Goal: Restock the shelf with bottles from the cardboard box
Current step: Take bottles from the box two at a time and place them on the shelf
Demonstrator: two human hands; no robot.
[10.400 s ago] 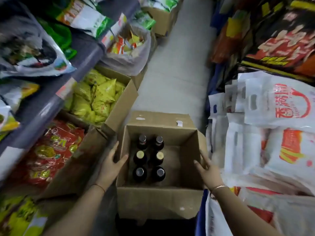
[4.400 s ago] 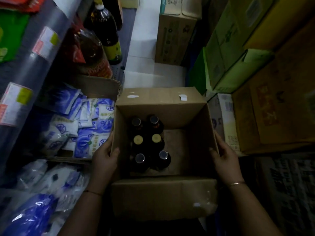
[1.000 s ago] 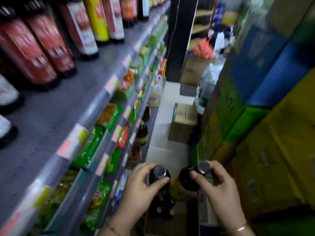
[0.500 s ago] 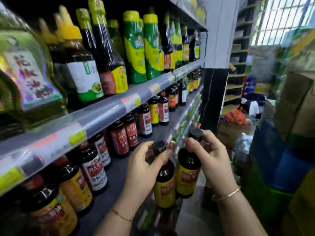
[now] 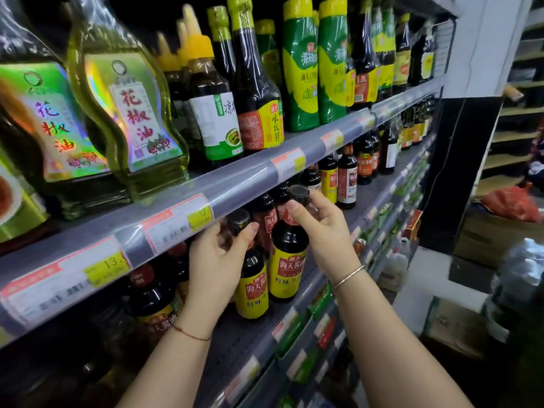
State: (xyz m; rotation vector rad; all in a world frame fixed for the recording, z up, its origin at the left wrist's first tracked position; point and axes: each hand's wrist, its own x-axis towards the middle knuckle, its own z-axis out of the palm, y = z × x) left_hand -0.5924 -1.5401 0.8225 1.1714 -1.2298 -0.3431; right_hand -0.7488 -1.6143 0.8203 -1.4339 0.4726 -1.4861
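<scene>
Head view: one upright bottle (image 5: 252,285) under each hand's (image 5: 219,262) fingertips.

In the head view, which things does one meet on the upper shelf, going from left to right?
Pepper oil bottle → white-and-green labelled sauce bottle → dark bottle with red-and-yellow label → two green-and-yellow squeeze bottles → further dark bottles.
</scene>
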